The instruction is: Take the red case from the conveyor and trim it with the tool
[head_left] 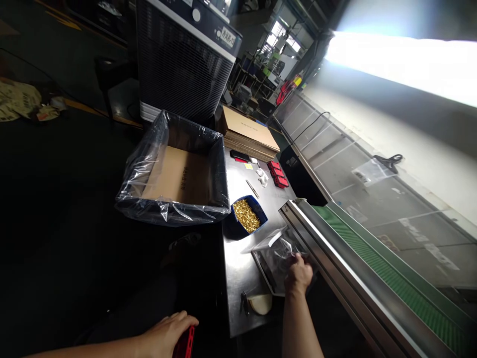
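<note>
My right hand reaches over a flat metal tray on the steel table and pinches a clear plastic bag that lies on the tray. My left hand rests low at the bottom edge, fingers closed around a red, phone-like object. A blue bin filled with small gold-coloured parts stands just beyond the tray.
A cardboard box lined with a clear bag sits left of the table. Flat cartons are stacked behind, with red items nearby. A green conveyor belt runs along the right. A large fan unit stands at the back.
</note>
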The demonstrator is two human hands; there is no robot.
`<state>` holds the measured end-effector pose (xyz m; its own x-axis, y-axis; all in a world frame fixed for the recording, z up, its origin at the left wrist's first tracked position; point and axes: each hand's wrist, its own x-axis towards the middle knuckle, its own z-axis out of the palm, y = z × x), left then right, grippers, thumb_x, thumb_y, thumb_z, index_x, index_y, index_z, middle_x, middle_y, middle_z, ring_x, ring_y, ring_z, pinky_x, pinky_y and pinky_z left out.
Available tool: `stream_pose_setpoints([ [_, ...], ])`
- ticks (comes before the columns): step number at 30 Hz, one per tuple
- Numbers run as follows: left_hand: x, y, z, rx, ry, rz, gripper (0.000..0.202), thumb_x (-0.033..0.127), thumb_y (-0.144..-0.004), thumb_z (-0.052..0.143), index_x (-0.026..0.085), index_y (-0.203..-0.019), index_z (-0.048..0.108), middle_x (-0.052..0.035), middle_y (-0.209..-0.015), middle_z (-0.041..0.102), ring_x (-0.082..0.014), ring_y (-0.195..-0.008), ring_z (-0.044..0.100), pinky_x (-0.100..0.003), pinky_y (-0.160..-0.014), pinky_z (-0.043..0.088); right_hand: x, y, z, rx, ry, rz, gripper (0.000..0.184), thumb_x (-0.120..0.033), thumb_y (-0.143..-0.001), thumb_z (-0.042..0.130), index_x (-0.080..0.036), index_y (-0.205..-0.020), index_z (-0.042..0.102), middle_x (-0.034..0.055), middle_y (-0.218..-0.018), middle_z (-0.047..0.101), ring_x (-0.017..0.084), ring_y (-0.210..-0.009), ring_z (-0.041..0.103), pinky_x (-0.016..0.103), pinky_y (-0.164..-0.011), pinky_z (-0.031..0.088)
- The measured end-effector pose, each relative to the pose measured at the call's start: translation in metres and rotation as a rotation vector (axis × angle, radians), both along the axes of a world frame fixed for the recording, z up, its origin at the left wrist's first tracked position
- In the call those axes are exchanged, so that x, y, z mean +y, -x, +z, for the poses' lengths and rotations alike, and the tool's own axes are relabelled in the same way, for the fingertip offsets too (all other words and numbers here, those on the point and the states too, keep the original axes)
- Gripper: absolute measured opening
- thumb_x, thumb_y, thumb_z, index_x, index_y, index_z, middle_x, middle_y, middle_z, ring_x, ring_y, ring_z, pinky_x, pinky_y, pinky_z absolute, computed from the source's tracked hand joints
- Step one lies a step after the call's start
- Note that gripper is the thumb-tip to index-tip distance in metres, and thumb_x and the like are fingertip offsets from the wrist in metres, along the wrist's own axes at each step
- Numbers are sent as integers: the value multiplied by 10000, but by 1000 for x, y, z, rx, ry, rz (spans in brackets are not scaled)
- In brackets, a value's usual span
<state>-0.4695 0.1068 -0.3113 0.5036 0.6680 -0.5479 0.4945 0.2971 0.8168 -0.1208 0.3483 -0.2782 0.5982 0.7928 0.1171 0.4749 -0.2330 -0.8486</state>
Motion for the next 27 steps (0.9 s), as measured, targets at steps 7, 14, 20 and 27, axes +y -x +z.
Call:
stream_pose_setpoints([
  [7,4,5,-18,-108,-22,5,856,630,-580,815,234,-1317,635,-118,-1235,622,-342,-1100,615,-443,-984,511,-12,23,30,333,-82,108,362,-462,-948,581,-146,-1122,605,46,-976,703,109,-715,643,265,-636,548],
  [14,15,8,-40,-346,39,-12,886,973,-731,380,265,-1059,798,-91,-1110,718,-271,-1025,663,-327,-938,502,-61,51,54,371,-106,71,547,-606,-625,847,-158,-748,558,-24,-667,651,53,-507,481,192,-475,388],
  [20,3,-14,-47,-350,81,93,987,993,-739,217,253,-987,820,-68,-882,751,-266,-895,670,-358,-912,497,-131,76,55,442,-75,138,535,-649,-689,773,-162,-861,632,-44,-616,594,61,-520,462,180,-463,371],
  [27,21,-32,-4,-374,0,454,798,893,-726,509,123,-842,686,-33,-696,604,-163,-638,515,-289,-648,414,-194,97,55,547,40,299,592,-669,-782,681,-151,-1064,641,121,-999,754,170,-707,683,304,-639,582],
])
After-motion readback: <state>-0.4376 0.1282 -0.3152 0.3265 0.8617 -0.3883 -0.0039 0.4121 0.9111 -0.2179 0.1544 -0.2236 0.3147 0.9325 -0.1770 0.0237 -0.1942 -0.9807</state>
